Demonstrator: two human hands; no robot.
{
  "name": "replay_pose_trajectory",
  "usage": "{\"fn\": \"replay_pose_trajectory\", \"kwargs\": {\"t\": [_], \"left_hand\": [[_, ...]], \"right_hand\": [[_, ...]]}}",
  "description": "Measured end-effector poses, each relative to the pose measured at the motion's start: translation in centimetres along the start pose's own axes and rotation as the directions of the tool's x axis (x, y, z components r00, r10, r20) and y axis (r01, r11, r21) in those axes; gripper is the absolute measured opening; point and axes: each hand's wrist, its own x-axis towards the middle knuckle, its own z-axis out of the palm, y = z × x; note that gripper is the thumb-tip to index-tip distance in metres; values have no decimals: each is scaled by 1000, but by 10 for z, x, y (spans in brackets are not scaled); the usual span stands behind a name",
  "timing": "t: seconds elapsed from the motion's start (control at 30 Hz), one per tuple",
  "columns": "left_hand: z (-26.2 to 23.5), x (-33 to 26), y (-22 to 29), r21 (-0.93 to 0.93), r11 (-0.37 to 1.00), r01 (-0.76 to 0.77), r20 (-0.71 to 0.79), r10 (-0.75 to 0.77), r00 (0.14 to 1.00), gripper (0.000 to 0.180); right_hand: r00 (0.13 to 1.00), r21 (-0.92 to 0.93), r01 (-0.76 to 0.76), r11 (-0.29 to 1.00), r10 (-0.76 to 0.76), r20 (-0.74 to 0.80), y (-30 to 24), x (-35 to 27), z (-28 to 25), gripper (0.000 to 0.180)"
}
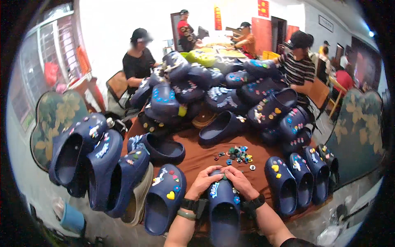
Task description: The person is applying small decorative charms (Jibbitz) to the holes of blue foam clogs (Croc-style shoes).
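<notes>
A navy clog (224,214) lies in front of me at the front of the brown cloth, its toe pointing away. My left hand (202,181) and my right hand (240,181) close round that toe from either side. Their thumbs and fingertips meet over a small dark green shoe charm (224,177), mostly covered by the fingers. Further charms on the clog are a pale blue lettered one (214,190) and a blue flower (236,200). Just beyond my hands is a small pile of mixed loose charms (239,154).
Decorated navy clogs stand at left (164,201) and right (281,185). A large heap of clogs (222,96) fills the far side of the brown cloth (193,154). People sit beyond it, one in black (138,61), another in stripes (298,68). A blue bin (72,218) is at lower left.
</notes>
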Motion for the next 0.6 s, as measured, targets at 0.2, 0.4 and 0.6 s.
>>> {"fn": "replay_pose_trajectory", "kwargs": {"t": [0.2,0.4,0.6], "left_hand": [[-5,-4,6,8,994,108,-97,-107,990,29],[8,8,5,190,981,42,-20,-38,999,35],[7,4,8,243,966,88,-77,-71,995,35]], "right_hand": [[996,-24,66,998,-65,56,6,1,8,23],[993,38,78,996,-74,-92,13,-3,-5,16],[982,18,148,989,-145,-125,17,0,2,14]]}}
